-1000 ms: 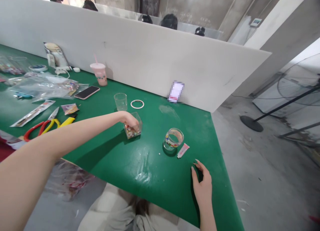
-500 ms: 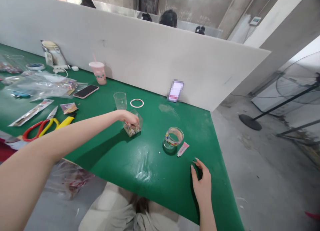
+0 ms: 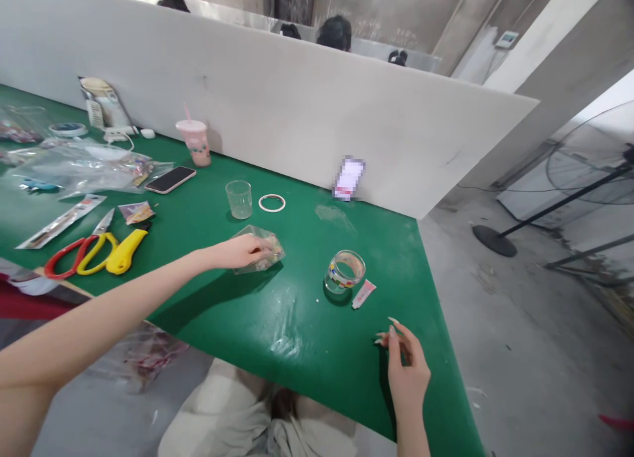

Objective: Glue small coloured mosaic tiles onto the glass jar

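Observation:
My left hand [image 3: 251, 249] is over a clear plastic box [image 3: 242, 267], which lies tipped with small mixed pieces [image 3: 275, 247] at its right end. Its fingers are curled at the pieces, and what they hold, if anything, is hidden. My right hand [image 3: 407, 358] hovers near the table's right side, fingers loosely bent and apart, with nothing visible in them. Between the hands stands a clear glass jar [image 3: 339, 284] with a band of coloured pieces around it. Beside it, closest to my right hand, lies a small pink-and-white tube [image 3: 364, 294].
Behind the box are a clear cup [image 3: 240, 201] and a white ring [image 3: 272, 203]. Leftward lie scissors [image 3: 102, 239], a yellow-handled tool [image 3: 127, 251], a phone [image 3: 171, 180], a pink drink cup [image 3: 196, 144] and plastic bags [image 3: 84, 166]. A white partition [image 3: 277, 107] borders the green table [image 3: 317, 371].
The clear box has tipped from upright onto its side under my left hand, which has moved slightly left and nearer. My right hand has shifted slightly right, its thumb closer to the fingers.

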Motion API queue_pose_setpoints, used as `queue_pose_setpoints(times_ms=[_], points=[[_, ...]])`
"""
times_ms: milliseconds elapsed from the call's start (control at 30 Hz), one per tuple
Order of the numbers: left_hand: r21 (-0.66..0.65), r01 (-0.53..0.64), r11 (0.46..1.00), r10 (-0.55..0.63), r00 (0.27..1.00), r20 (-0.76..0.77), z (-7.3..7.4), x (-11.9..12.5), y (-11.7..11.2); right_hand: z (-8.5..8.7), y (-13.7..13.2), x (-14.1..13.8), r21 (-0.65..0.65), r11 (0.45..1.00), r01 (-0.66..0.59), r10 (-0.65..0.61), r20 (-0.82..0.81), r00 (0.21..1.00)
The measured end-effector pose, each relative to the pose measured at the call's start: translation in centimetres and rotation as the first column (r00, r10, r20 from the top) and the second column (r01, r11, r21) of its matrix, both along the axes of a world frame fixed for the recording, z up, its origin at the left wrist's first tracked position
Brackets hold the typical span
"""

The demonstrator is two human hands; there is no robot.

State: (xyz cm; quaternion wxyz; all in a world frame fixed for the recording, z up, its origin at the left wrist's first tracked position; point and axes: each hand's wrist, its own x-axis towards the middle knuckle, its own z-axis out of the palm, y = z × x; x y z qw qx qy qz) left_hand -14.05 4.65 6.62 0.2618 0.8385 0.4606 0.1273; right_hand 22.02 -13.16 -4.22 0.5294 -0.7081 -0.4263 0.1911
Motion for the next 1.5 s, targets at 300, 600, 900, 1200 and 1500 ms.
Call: queue_pose_setpoints(times_ms=[300,600,900,1200,1500], points=[[0.248,-0.309,0.918,0.231,0.926,0.300,-7.3,-2.0,-3.6,0.1,0.0,-0.1,-0.038,0.999,-0.027,0.027,0.009,1.000],[0.113,-0.195,0.974,0.181,0.976,0.120,-7.3,-4.0,-6.8,0.3,0.1,-0.1,-0.069,0.997,-0.033,0.035,0.025,0.999],[0.175,-0.437,0.882,0.397,0.891,0.221,-7.3,-4.5,-8.7,0.0,0.1,0.2,-0.079,0.996,-0.032,0.034,0.036,0.999],[-0.021,-0.584,0.812,0.578,0.796,0.180,-5.9,-4.7,-9.0,0.0,0.1,0.2,-0.094,0.995,-0.035,0.039,0.045,0.998],[-0.108,-0.415,0.903,0.426,0.898,0.113,-5.3,-3.6,-6.3,-0.6,0.2,0.6,-0.075,0.996,-0.057,0.061,0.052,0.997]])
